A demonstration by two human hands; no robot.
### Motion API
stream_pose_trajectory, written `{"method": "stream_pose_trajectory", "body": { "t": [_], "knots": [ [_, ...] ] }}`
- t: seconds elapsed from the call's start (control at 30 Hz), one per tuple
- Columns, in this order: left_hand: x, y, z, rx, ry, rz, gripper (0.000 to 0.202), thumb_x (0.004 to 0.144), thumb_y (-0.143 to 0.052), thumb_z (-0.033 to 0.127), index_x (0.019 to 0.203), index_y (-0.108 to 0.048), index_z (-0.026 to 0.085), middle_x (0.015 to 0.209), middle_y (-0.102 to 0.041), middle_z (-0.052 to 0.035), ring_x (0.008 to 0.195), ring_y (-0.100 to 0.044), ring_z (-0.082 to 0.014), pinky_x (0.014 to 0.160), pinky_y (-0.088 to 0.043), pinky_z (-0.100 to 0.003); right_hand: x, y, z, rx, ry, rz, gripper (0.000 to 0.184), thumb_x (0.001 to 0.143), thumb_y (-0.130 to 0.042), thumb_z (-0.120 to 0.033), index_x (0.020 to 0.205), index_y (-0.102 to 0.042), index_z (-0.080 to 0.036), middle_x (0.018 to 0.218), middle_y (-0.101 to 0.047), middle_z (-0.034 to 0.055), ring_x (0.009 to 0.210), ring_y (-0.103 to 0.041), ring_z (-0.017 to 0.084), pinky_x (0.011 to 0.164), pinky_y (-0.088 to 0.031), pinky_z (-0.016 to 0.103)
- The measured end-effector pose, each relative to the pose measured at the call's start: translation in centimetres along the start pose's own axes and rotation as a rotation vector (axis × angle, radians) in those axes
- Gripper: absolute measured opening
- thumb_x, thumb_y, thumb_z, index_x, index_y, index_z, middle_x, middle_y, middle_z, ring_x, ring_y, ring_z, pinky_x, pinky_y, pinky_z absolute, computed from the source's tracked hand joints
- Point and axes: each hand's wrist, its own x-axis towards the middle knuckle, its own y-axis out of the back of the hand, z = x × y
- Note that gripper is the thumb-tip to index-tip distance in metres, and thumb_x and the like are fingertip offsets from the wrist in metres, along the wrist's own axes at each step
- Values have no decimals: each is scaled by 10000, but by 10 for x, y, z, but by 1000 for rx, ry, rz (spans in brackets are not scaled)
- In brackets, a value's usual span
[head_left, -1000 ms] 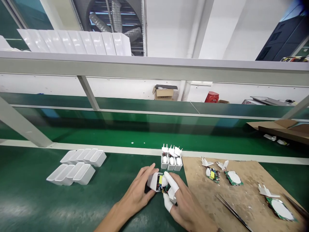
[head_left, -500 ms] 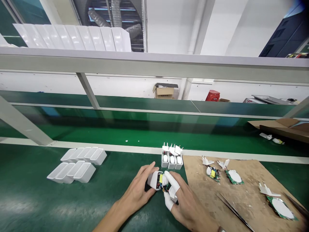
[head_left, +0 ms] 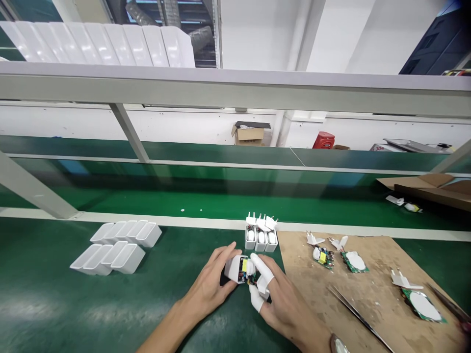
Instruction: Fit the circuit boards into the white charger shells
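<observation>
My left hand point(head_left: 211, 284) grips a white charger shell point(head_left: 234, 268) on the green mat, fingers curled around it. A circuit board point(head_left: 244, 270) with a yellow part sticks out of the shell's open end. My right hand point(head_left: 281, 304), with white finger cots on thumb and forefinger, pinches that board and the plug piece at the shell's mouth. Just beyond stand three filled charger shells point(head_left: 261, 239) with plug pieces on top.
Several empty white shells point(head_left: 117, 245) lie in two rows at left. A brown board point(head_left: 368, 289) at right carries loose circuit boards point(head_left: 348, 260), plug pieces point(head_left: 403, 281) and tweezers point(head_left: 355, 317). A green conveyor belt point(head_left: 221, 196) runs behind, with cardboard point(head_left: 430, 189) at far right.
Both hands stay on the shell and board with little movement. The view has tilted slightly, so everything sits a bit higher in the frame.
</observation>
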Motion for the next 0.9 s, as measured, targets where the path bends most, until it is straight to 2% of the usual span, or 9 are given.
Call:
{"method": "stream_pose_trajectory", "body": {
  "t": [0.3,0.57,0.7,0.8,0.9],
  "knots": [
    [2,1,1,4,-19,4,874,965,-622,75,1645,-156,364,1478,-583,-74,1424,-455,-259,1186,-461,-508,1,4,-4,-23,19,-35,855,918,-457,-23,1682,-106,-176,1510,-503,206,1335,-596,310,1059,-601,445],
    [1,0,2,18,-33,20,831,983,-634,126,1643,-180,349,1465,-589,-89,1415,-486,-257,1191,-468,-506,1,4,-4,6,-24,-64,821,954,-464,-57,1680,-104,-187,1522,-486,197,1319,-598,301,1062,-599,438],
    [2,-3,1,19,-38,19,814,993,-645,175,1641,-188,360,1468,-595,-92,1402,-522,-270,1173,-492,-515,1,1,-3,29,-3,-84,848,932,-473,-28,1679,-103,-188,1556,-461,190,1371,-548,299,1096,-570,452],
    [1,-6,2,9,-21,-23,858,986,-672,212,1645,-150,384,1495,-590,-92,1398,-543,-289,1179,-480,-555,4,2,-3,41,13,-43,791,961,-546,-85,1657,-187,-195,1471,-551,188,1306,-588,310,1054,-587,487],
    [0,-6,5,-67,-7,-113,914,989,-635,206,1664,-38,362,1589,-505,-128,1444,-521,-306,1199,-450,-582,9,8,-3,93,-10,55,645,984,-608,-168,1576,-362,-230,1311,-656,157,1146,-660,295,956,-625,489]
  ]
}}
